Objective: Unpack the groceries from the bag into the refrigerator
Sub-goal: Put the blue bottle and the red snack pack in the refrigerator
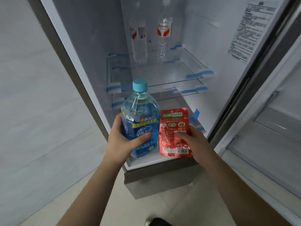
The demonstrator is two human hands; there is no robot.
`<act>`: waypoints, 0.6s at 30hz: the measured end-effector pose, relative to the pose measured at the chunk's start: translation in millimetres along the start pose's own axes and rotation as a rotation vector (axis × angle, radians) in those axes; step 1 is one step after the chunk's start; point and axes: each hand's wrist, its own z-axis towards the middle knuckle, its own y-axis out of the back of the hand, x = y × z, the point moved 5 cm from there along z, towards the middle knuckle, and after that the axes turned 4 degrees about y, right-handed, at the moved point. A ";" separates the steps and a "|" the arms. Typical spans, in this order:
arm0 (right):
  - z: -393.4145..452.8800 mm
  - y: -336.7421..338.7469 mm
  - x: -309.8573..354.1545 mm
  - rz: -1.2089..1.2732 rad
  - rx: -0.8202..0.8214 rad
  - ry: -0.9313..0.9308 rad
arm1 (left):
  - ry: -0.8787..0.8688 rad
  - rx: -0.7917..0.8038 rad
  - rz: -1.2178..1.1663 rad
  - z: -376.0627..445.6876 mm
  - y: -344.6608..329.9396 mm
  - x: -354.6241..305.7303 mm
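Note:
My left hand [121,141] grips a large blue drink bottle [139,115] with a light blue cap, held upright in front of the open refrigerator [101,46]. To its right, my right hand [193,144] holds a red foil snack packet [175,128], thumb pressed on its front. Both items hover at the front edge of the refrigerator's lower compartment. The grocery bag is not in view.
Two clear water bottles [139,39] [164,30] with red and white labels stand on the upper glass shelf [179,70], which has blue tape at its edges. A second glass shelf lies just below. The open door [268,119] with bins stands at the right. A wall is at the left.

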 end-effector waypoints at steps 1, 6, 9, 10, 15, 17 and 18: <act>7.4 -2.1 -1.3 -0.013 -0.003 -0.005 | -0.002 0.002 0.000 6.8 2.3 0.5; 41.6 -7.9 -12.1 -0.054 -0.027 -0.003 | 0.005 -0.002 -0.022 34.0 12.9 3.1; 57.8 -9.8 -26.0 -0.063 -0.039 -0.030 | 0.017 -0.005 0.013 45.3 16.8 6.6; 63.2 -10.0 -30.8 -0.070 -0.050 -0.044 | 0.021 -0.011 0.020 47.9 18.1 7.7; 99.6 -9.6 -52.8 -0.002 -0.038 -0.146 | 0.031 -0.051 0.041 61.0 17.2 10.6; 118.3 -8.8 -64.1 0.022 -0.050 -0.206 | 0.033 -0.075 0.030 65.0 15.4 10.5; 127.0 -8.7 -67.9 0.028 -0.056 -0.228 | 0.035 -0.087 0.015 66.9 14.5 10.5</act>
